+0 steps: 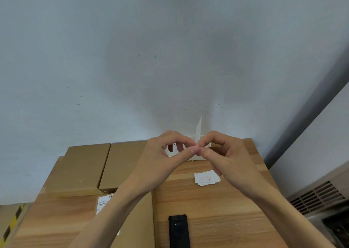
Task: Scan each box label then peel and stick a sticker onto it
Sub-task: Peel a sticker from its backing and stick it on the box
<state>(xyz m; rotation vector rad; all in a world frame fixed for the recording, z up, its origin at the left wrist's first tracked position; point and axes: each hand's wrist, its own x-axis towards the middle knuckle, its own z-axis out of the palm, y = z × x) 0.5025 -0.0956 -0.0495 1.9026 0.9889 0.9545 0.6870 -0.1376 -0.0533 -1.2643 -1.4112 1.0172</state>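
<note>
Wooden tabletop point(217, 206) set against pale wall point(132, 59). Left hand point(162, 153) & right hand point(224, 153) are raised together, thumb and forefinger tips of each pinched on white sticker strip point(198, 132), which is stood up above fingertips. Stack of stickers point(206, 179) is laid just below right fingers. Labelled box point(136, 219) is placed under left forearm; two plain boxes point(85, 164) beyond, left of fingers. Black scanner point(178, 230) is laid near edge, well below fingers.

Wooden table point(217, 206): three cardboard boxes point(83, 168) at left, black scanner point(178, 230) near edge, small sticker stack point(206, 179) centre-right.
</note>
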